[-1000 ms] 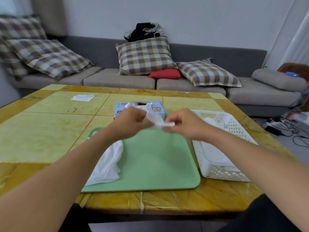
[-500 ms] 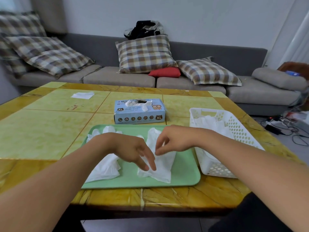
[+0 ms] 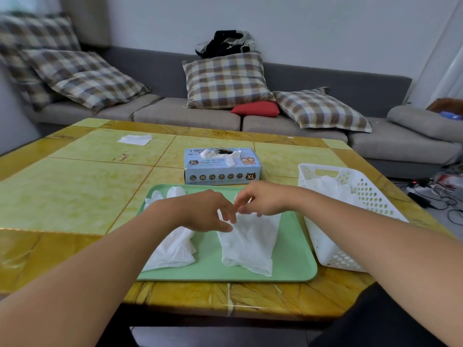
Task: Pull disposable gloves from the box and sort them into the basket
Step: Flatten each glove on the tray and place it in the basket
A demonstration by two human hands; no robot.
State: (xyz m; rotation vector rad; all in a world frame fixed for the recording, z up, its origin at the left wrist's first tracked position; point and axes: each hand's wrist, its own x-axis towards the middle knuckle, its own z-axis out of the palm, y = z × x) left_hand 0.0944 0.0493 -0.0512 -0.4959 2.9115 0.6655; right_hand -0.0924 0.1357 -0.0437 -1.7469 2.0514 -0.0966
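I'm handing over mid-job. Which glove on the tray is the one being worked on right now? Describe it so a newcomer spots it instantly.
Find the green tray at the table's near edge, in front of the blue glove box. Two white gloves lie on it; take the right-hand glove, nearer the white basket. Unlike the left glove, which lies partly under the left forearm, both hands meet at its top edge.

Bare table (image 3: pixel 75 191) is lying open leftward; the box (image 3: pixel 221 166) is blocking the tray's (image 3: pixel 293 259) far edge, the basket (image 3: pixel 350 216) (right side) crowding it.
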